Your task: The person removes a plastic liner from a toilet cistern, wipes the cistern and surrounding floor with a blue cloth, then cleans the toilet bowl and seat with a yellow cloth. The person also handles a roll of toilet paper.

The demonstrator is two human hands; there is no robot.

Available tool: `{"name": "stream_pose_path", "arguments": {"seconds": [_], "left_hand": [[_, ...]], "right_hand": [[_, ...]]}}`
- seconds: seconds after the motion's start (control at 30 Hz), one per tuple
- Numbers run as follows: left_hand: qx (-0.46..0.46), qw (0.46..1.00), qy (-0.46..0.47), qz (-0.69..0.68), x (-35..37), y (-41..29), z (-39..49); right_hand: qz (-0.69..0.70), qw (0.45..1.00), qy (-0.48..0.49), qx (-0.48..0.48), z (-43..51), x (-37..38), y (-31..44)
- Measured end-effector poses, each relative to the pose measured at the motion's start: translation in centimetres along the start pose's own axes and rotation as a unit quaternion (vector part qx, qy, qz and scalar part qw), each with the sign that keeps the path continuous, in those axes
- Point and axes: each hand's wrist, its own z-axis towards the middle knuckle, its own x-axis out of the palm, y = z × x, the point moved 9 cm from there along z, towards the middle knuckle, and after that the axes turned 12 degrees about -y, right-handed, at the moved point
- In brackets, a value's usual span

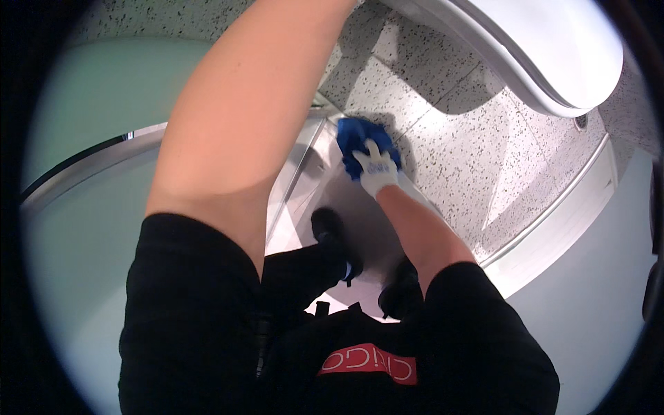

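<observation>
My right hand point(379, 170), in a white glove with printing on its back, presses a blue cloth point(364, 132) down with its fingers spread. The cloth is bunched on the speckled tile floor point(441, 150), by the corner where a glass panel's frame point(328, 110) meets the floor. My left arm point(244, 104) stretches up past the top edge, so the left hand is out of view.
A white rounded fixture point(565, 46), apparently a toilet with its lid down, overhangs the floor at upper right. A round drain point(581, 122) lies beside it. A curved pale sill point(555, 218) runs along the right. Frosted glass point(88, 171) with a curved metal rail point(98, 155) stands left. My shoe point(328, 223) is below.
</observation>
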Motion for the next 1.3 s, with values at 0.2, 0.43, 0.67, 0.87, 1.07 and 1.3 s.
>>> {"name": "stream_pose_path", "arguments": {"seconds": [0.2,0.43,0.67,0.87,1.07,1.3], "left_hand": [[0.095,0.991,-0.001,0.095,2.2,0.8,-0.7],[-0.432,0.883,0.066,-0.174,-4.6,-3.6,-10.4],[-0.717,0.605,0.188,-0.289,-0.4,-15.7,-18.3],[-0.778,0.373,0.113,-0.493,-0.5,-12.0,-17.2],[-0.701,0.488,0.118,-0.506,-12.8,-11.2,-6.7],[-0.650,0.567,0.014,-0.506,-23.4,-6.6,14.6]], "right_hand": [[-0.042,0.800,0.598,0.035,-23.3,6.8,-0.9],[0.151,0.941,0.281,0.111,-26.3,-11.2,6.2],[0.450,0.796,0.157,0.373,-40.2,-21.4,11.8],[0.438,0.829,0.108,0.332,-46.5,-26.9,15.0],[0.449,0.773,0.059,0.444,-51.0,-28.5,14.2],[0.424,0.827,0.022,0.367,-44.9,-35.6,14.9]]}}
